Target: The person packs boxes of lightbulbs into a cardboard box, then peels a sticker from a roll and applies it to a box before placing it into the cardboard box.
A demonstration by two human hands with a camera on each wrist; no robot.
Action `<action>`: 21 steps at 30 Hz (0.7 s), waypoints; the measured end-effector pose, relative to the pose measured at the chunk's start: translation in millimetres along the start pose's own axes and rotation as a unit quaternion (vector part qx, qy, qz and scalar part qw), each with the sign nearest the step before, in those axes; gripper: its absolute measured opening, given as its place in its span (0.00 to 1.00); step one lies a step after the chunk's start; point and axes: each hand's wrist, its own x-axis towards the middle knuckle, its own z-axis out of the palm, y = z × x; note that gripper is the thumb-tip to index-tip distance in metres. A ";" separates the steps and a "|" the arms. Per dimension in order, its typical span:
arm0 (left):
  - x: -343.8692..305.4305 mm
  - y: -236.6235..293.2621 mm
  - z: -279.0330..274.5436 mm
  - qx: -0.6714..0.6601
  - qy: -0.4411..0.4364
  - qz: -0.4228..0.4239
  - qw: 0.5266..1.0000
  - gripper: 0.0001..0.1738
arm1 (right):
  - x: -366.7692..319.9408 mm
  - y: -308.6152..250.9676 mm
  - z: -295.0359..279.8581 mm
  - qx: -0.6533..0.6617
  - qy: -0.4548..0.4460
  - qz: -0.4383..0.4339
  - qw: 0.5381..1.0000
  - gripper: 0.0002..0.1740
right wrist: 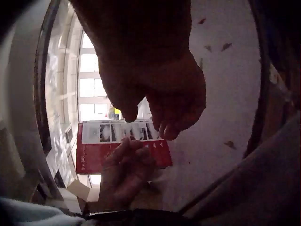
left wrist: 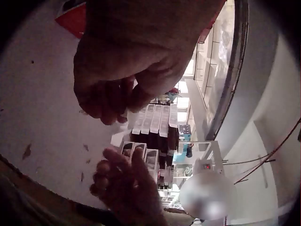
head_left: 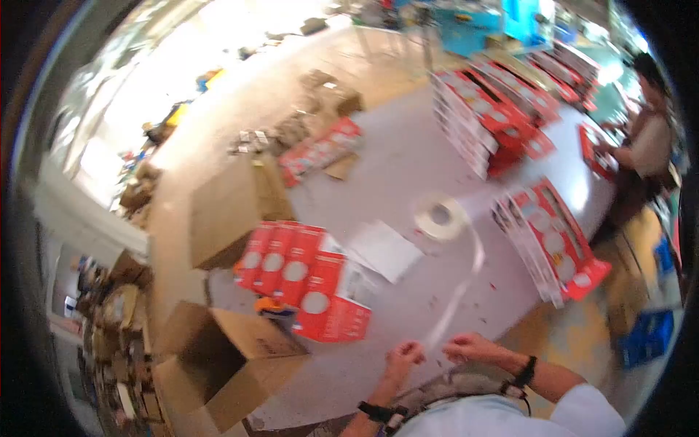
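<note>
In the head view a roll of whitish tape [head_left: 437, 232] lies on the grey table, and a loose strip [head_left: 453, 309] runs from it down toward both hands. My left hand [head_left: 404, 360] pinches the strip's free end between thumb and fingers. In the left wrist view, a pale bit shows at the fingertips of that left hand [left wrist: 131, 66]. My right hand [head_left: 477, 348] is close beside the strip, its fingers loosely bent. A gap shows between thumb and fingers of the right hand [right wrist: 162, 94] in the right wrist view.
Red printed boxes [head_left: 314, 291] stand left of a white sheet [head_left: 386, 251]. An open cardboard box [head_left: 255, 335] is at the table's left edge, a larger carton [head_left: 226, 211] behind it. Red cartons [head_left: 557, 247] line the right side, where another person [head_left: 648, 142] works.
</note>
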 end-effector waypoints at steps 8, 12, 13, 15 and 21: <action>-14.5 43.1 36.4 -0.056 0.002 -0.045 0.997 0.08 | -6.0 26.2 12.5 0.406 0.013 0.032 0.913 0.34; -16.2 42.8 45.3 -0.050 -0.029 -0.059 0.997 0.08 | -4.2 26.1 8.5 0.439 0.032 -0.003 0.898 0.26; -17.3 42.8 48.2 -0.054 -0.040 -0.061 0.996 0.08 | -5.1 27.6 9.0 0.438 0.043 -0.008 0.898 0.23; -20.3 45.0 54.7 -0.058 -0.055 -0.065 0.995 0.09 | -9.5 21.2 7.8 0.429 0.072 -0.022 0.900 0.18; -25.3 62.7 76.1 -0.058 -0.072 -0.072 0.993 0.10 | -20.8 -1.1 3.6 0.468 0.136 -0.007 0.873 0.11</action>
